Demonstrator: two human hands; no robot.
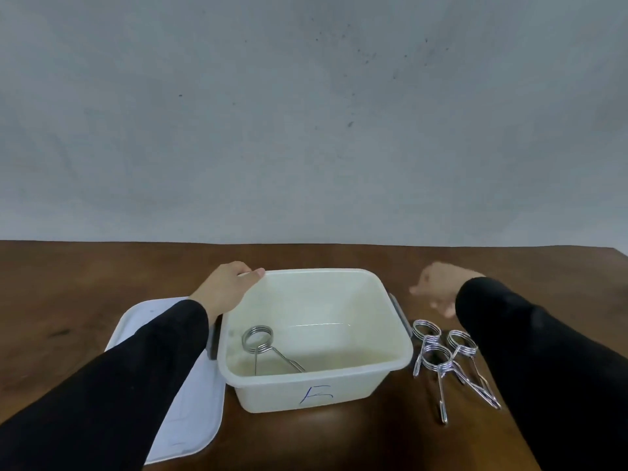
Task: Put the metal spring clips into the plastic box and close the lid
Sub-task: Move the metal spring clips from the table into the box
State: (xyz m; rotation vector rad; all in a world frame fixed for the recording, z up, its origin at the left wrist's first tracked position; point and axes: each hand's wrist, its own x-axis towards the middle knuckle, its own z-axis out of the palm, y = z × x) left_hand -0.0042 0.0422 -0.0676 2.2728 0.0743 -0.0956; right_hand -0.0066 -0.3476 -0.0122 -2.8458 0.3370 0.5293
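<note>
Wood surface [102,266]; lid [190,402] off, lying left of open plastic box [316,389]. Left hand [226,288] grips box rim. Right hand [438,287] blurred, loosely open, empty. One clip [260,339] in; three clips [441,358] left outside.
</note>
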